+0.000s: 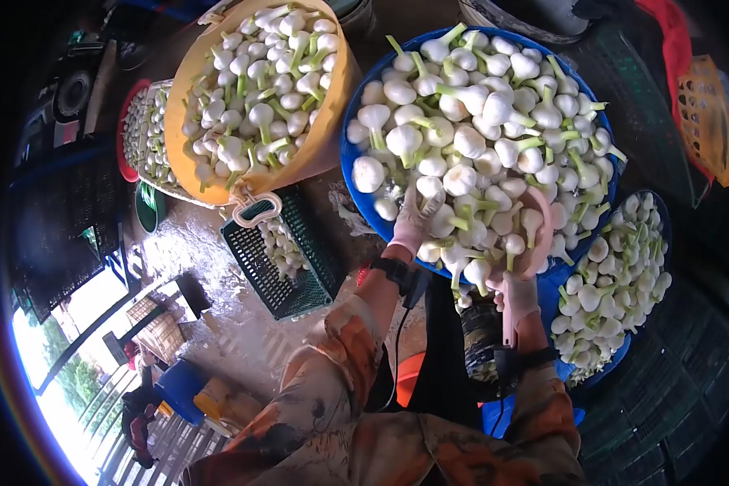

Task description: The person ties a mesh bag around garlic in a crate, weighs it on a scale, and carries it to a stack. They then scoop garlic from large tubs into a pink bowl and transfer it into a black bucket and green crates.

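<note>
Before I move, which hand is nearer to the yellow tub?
Left. The left hand is among the bulbs at the blue tub's near left side; the right hand, holding the pink scoop, is farther right, away from the yellow tub.

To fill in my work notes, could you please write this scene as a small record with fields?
Left hand: left hand, on white bulbs
Right hand: right hand, gripping pink scoop by its handle
Scoop contents: bulbs with green stems
Main container: blue tub, heaped
Beside it: yellow tub, also of bulbs
Floor: green crate, some bulbs inside
</note>
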A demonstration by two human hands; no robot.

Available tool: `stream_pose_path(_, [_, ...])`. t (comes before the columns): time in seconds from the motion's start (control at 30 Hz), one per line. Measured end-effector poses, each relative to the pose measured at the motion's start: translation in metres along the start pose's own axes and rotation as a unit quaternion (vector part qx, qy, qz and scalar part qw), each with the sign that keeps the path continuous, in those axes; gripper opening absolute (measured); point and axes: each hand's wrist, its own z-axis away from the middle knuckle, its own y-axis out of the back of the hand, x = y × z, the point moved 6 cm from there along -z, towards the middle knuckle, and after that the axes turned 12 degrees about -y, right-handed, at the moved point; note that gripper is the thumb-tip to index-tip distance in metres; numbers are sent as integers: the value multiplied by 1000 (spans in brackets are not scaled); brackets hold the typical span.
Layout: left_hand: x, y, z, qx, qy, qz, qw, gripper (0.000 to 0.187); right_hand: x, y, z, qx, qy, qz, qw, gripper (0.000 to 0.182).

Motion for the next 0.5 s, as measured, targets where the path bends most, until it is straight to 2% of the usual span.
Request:
stream_pose_path(0.03, [-1, -7, 0, 23, 20, 10, 999, 73, 4, -4, -11, -7, -14, -3, 1000, 15])
stream_pose_path(0.1, [11, -20, -5, 48, -71, -189, 978, 79, -1, -12, -31, -44, -34, -11, 998, 16])
stream_pose_path(0.13, [8, -23, -9, 110, -149, -211, 960, 83, -6, -14, -33, -62, -36, -17, 997, 17])
stream_pose_path(0.17, [3, -24, -9, 112, -150, -210, 960, 83, -10, -13, -33, -81, -39, -18, 996, 18])
stream_pose_path(0.23, [1, -31, -4, 55, -29, -330, 942, 83, -9, -2, -26, -88, -41, -34, 995, 16])
stream_pose_path(0.27, [8, -33, 1, 60, -56, -310, 947, 80, -2, 4, -26, -127, -39, -46, 990, 14])
stream_pose_path(0.3, [9, -36, 1, 5, -72, -212, 975, 80, 1, 6, -27, -167, -35, -61, 983, 13])
stream_pose_path(0.37, [9, -33, 10, 60, -184, -274, 942, 79, -10, 9, 1, -186, -53, -73, 978, 12])
stream_pose_path(0.4, [21, -39, 16, 62, -180, -303, 934, 80, -12, 8, 3, -147, -45, -111, 982, 15])
stream_pose_path(0.43, [27, -48, 14, 62, -182, -302, 934, 80, -11, 9, -8, -147, -43, -111, 982, 15])
stream_pose_path(0.5, [25, -60, 13, 102, -99, -324, 935, 80, -8, 5, -20, -190, -44, -88, 977, 15])
